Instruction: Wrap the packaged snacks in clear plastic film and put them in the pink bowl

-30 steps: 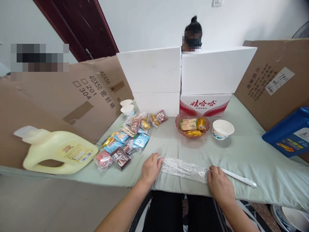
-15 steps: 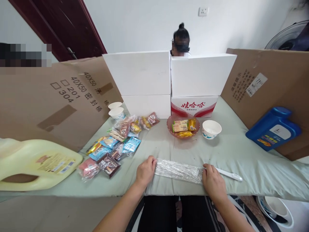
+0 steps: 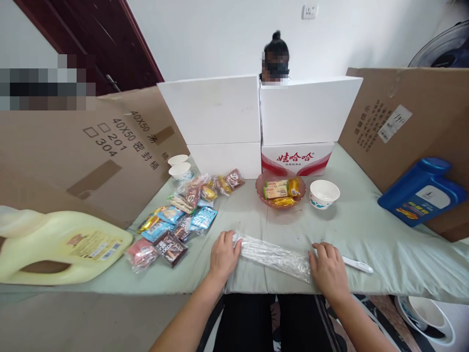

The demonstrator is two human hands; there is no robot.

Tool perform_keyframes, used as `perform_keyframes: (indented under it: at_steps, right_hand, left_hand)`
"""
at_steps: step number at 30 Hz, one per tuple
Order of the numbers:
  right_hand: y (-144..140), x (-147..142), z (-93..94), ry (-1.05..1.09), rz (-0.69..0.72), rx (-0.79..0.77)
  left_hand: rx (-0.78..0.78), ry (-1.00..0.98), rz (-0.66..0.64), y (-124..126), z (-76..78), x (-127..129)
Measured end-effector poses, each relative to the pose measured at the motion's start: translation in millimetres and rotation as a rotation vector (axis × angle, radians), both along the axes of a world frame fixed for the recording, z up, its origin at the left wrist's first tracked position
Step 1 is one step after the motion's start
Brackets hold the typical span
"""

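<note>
A narrow folded strip of clear, crinkled plastic film point(image 3: 274, 256) lies slanted across the table in front of me. My left hand point(image 3: 225, 254) pinches its far-left end between thumb and fingers. At the other end, my right hand point(image 3: 328, 269) has its fingers curled and its thumb against the film's edge. A white plastic handle point(image 3: 359, 265) sticks out to the right from behind my right hand; its other end is hidden.
Several wrapped snacks point(image 3: 170, 247) lie left of my hands. Beyond them stand a pink bowl of snacks point(image 3: 259, 198) and a white paper bowl point(image 3: 324, 194). A yellow jug point(image 3: 84, 227) and a blue bottle point(image 3: 421, 193) flank the table. White boxes point(image 3: 223, 112) screen off a person.
The film's left end has risen slightly and its right end has dropped, so it slants more. My left hand has moved a little up and to the right. The view has shifted slightly.
</note>
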State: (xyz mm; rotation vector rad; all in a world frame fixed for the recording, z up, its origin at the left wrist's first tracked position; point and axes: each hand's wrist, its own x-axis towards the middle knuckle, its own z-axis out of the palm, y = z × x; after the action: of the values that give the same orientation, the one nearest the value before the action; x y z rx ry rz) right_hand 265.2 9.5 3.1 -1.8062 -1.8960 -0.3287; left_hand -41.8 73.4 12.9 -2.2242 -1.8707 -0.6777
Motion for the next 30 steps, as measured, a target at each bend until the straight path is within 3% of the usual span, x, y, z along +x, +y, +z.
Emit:
perform_keyframes:
  at_steps: [3, 6, 9, 12, 15, 18, 21, 23, 26, 30]
  right_hand:
    - [-1.5, -21.2, 6.6, -0.018, 0.180, 0.033]
    - [-1.2, -46.2, 1.0, -0.144, 0.424, -0.039]
    - [-1.4, -57.5, -13.6, -0.216, 0.495, -0.104]
    - [-6.3, -51.4, -24.7, -0.224, 0.466, -0.139]
    - [-17.6, -36.8, -27.5, -0.244, 0.445, -0.111]
    - [-33.4, -23.3, -28.2, -0.274, 0.427, -0.079]
    - [-49.2, -14.8, -31.0, -0.283, 0.401, -0.052]
    - [-57.9, -10.9, -31.9, -0.251, 0.395, -0.030]
    - [-67.5, -4.8, -27.0, -0.170, 0.440, 0.022]
    - [-76.9, 0.9, -8.6, -0.140, 0.649, 0.149]
  left_hand:
    - [0.110, -0.029, -0.073, -12.1, 12.5, 20.1]
    - [-0.019, 0.002, -0.303, -29.0, 8.6, 46.4]
    - [-0.190, 0.092, -0.394, -37.0, -7.7, 54.4]
    - [-0.294, 0.145, -0.341, -30.7, -22.0, 35.9]
    - [-0.318, 0.145, -0.249, -18.5, -26.7, 8.2]
    - [-0.294, 0.129, -0.110, -14.2, -21.7, -4.5]
    - [-0.200, 0.086, 0.013, -26.7, -10.1, 11.0]
    - [-0.166, 0.034, -0.064, -42.6, -3.1, 34.1]
    - [-0.204, -0.042, -0.276, -66.5, -0.9, 72.0]
    - [-0.185, -0.096, -0.456, -77.7, -10.3, 95.8]
